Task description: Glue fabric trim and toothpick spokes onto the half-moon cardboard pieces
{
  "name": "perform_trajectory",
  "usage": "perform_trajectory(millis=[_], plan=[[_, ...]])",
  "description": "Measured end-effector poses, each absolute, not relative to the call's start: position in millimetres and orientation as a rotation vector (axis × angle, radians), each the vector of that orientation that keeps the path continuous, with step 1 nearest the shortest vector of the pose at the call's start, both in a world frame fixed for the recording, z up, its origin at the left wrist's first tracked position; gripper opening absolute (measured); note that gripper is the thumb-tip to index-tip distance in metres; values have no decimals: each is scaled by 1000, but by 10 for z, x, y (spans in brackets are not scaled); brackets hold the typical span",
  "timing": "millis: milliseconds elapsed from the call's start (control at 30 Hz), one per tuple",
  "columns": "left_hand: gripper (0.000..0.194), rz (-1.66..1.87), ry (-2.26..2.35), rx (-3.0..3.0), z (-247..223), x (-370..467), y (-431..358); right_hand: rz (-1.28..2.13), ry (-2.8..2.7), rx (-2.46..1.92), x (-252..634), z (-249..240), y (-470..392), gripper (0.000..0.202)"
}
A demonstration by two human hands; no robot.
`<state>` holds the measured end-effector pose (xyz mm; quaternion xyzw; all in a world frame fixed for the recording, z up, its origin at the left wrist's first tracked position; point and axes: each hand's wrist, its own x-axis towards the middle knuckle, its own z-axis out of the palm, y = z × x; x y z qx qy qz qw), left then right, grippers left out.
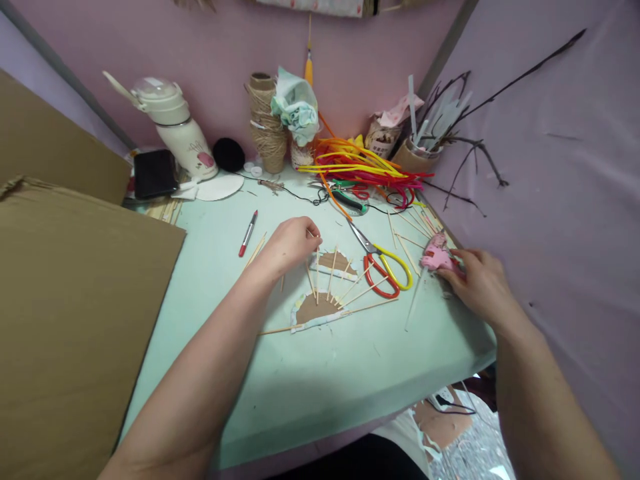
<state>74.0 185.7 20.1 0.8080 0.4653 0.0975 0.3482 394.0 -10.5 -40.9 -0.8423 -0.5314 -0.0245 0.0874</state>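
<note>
Two half-round cardboard pieces with pale cloth edging lie on the table; the nearer cardboard piece [316,311] has several thin wooden sticks [364,291] fanned out from it. The farther cardboard piece [336,261] lies partly under these sticks. My left hand [299,241] is just beyond and left of them, thumb and fingers pinched together at a thin stick. At the right, my right hand [473,277] has its fingers round the handle of a pink glue gun [436,253], which rests near the table's right edge with a clear glue stick beside it.
Scissors with red and yellow handles [384,267] lie between the hands. A red pen [249,233] is at the left. Behind stand a white bottle [187,143], a twine spool [267,123], colourful pipe cleaners [365,163] and a jar with branches [417,157]. Large cardboard [80,320] covers the left side.
</note>
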Motion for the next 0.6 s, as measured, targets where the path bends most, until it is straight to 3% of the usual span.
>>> perform_trajectory(millis=[133, 300, 467, 600], plan=[[6, 250, 1187, 2072, 154, 754, 1864, -142, -1486, -2514, 3735, -187, -104, 55], [7, 267, 1182, 2053, 89, 775, 1878, -143, -1573, -2272, 3276, 17, -6, 44], [9, 305, 1187, 2037, 18, 790, 1899, 281, -1919, -1849, 2758, 183, 227, 26], [9, 336, 1184, 2027, -24, 808, 1908, 441, -2034, -1787, 2482, 246, 544, 16]])
